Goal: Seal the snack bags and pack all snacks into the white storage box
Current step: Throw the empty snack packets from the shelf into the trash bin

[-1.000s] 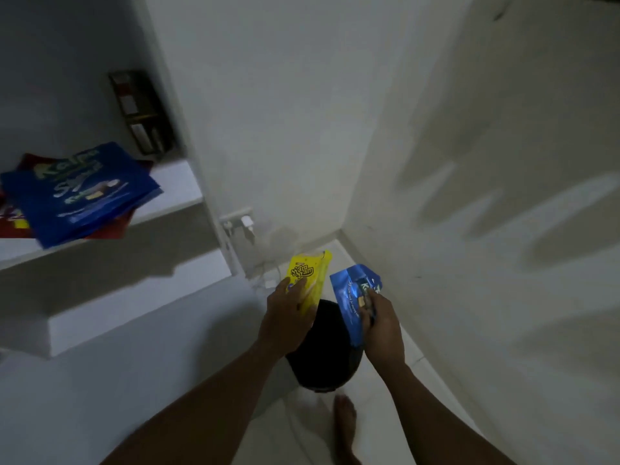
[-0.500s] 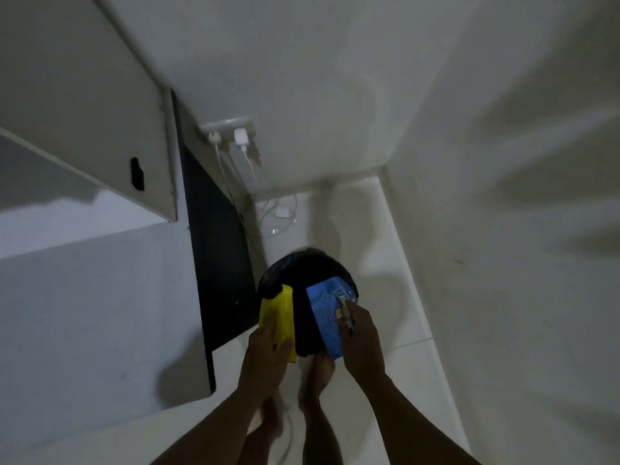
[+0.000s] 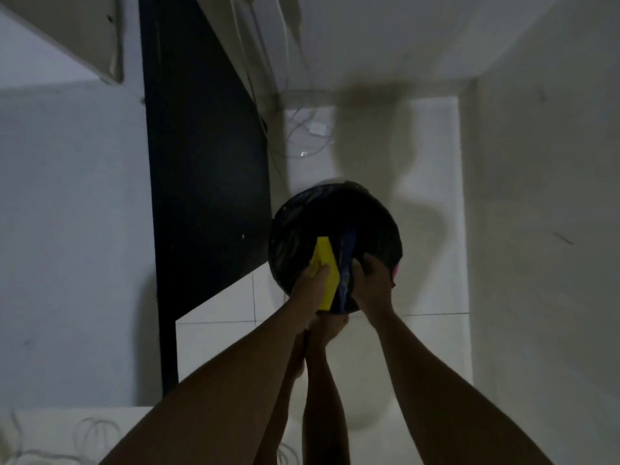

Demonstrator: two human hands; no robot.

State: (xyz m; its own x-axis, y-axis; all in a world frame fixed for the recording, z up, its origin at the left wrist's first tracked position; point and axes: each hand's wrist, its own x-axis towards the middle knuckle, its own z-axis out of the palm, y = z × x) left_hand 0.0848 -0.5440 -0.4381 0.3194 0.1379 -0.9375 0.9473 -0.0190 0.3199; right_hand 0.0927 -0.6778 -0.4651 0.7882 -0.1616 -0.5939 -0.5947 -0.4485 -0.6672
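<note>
yellow stands out first on my feed: a flat yellow snack packet (image 3: 324, 263), tilted, with its far end over the mouth of the round black bin (image 3: 385, 216), which is lined with crinkled black plastic. the left hand (image 3: 310, 286) holds it at the near rim of the bin, thumb laid across the packet's face and the other fingers tucked behind it.

just right of it, also over the bin's mouth, is a dark blue snack packet (image 3: 346, 256), turned nearly edge-on to my camera, so i can make out little of its print. the right hand (image 3: 370, 283) grips it from the right side, fingers curled over it and knuckles up. the two packets are close side by side; i cannot tell whether they touch. in this dim light i cannot tell whether either packet is sealed.

a small pink patch (image 3: 395, 271) shows at the bin's right rim, beside the right hand. a bare foot (image 3: 327, 330) stands on the white tiled floor (image 3: 218, 347) just nearer than the bin, under the wrists. left of the bin runs a tall flat black panel (image 3: 201, 162). beyond the bin, a small white adapter (image 3: 318, 129) lies on the floor among loose white cables.
</note>
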